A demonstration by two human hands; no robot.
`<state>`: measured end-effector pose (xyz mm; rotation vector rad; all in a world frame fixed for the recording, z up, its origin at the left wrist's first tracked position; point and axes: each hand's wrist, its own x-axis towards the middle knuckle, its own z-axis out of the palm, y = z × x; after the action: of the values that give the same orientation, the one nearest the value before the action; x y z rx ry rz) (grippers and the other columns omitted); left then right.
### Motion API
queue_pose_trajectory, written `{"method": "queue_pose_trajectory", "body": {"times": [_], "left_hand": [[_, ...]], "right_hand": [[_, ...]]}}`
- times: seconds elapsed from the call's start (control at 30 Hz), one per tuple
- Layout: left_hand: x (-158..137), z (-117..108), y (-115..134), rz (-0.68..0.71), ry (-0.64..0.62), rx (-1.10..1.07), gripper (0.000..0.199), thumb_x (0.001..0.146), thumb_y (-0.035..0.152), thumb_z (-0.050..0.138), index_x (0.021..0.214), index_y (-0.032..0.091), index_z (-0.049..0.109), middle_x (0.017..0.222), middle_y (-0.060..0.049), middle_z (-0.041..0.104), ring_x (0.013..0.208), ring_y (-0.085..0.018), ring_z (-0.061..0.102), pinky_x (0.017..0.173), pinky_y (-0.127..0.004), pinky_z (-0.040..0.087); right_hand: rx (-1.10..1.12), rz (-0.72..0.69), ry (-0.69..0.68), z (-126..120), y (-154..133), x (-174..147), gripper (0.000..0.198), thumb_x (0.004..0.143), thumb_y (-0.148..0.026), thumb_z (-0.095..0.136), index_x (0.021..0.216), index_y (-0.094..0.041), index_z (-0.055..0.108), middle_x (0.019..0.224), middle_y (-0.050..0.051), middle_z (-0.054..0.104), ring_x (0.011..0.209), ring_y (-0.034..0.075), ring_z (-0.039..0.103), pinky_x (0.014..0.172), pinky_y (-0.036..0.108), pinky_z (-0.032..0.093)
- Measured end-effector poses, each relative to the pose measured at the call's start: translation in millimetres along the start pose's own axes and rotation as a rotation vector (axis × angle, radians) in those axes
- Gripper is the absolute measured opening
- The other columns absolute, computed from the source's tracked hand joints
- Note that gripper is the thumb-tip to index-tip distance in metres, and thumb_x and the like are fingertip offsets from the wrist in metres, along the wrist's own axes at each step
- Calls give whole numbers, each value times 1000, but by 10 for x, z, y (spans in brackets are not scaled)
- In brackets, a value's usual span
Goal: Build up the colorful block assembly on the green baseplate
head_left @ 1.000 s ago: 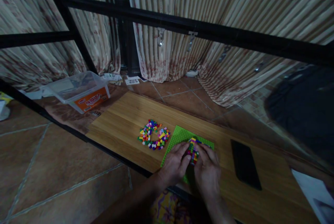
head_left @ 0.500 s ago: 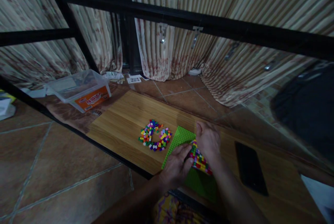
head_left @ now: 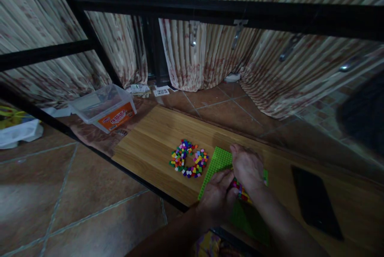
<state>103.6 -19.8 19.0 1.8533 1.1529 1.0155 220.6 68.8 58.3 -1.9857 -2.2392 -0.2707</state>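
A green studded baseplate lies on the wooden tabletop, partly covered by my hands. On it is a patch of small multicoloured building bricks, mostly hidden between both hands. My left hand curls against the patch's left side, fingers and thumb bent around its edge. Over the patch's upper part, my right hand is closed with its fingers bent downward; whatever is under its fingertips is hidden. Left of the baseplate, many loose coloured bricks lie in a rough ring.
A black phone-like slab lies on the wooden tabletop to the right. At the far left end stands a clear plastic tub with an orange label. Dark metal bars cross in front of striped curtains.
My view has shifted, so the table and tub appear further right. My right hand now covers more of the brick patch, and my left hand stays beside it.
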Motion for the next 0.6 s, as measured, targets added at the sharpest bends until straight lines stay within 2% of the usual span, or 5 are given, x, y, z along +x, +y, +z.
{"method": "queue_pose_trajectory", "body": {"times": [0.2, 0.4, 0.5, 0.6], "left_hand": [[-15, 9, 6, 53, 40, -11, 45, 93, 29, 43, 136, 19, 44, 134, -11, 53, 124, -24, 48, 106, -44, 42], [-34, 39, 6, 66, 111, 7, 44, 92, 32, 43, 133, 15, 47, 127, -14, 57, 118, -25, 53, 103, -43, 45], [-20, 25, 27, 87, 104, -18, 41, 91, 29, 44, 129, 15, 50, 123, -14, 59, 113, -25, 56, 100, -43, 47], [-3, 29, 28, 108, 112, -35, 34, 89, 25, 45, 121, 18, 55, 120, -12, 61, 113, -24, 57, 99, -41, 47]], "right_hand": [[110, -21, 33, 40, 47, 6, 42, 97, -32, 27, 90, -16, 65, 79, 11, 70, 69, 19, 63, 67, 32, 40], [507, 75, 29, -2, 190, 39, 43, 95, -39, 29, 103, -16, 64, 93, 11, 72, 83, 20, 66, 73, 31, 46], [600, 18, 48, -102, 51, 65, 37, 90, -41, 38, 99, -18, 66, 99, 10, 71, 90, 20, 65, 80, 33, 47], [675, -155, -70, -160, -275, 88, 28, 87, -35, 45, 94, -20, 68, 96, 6, 70, 90, 17, 64, 82, 30, 47]]}}
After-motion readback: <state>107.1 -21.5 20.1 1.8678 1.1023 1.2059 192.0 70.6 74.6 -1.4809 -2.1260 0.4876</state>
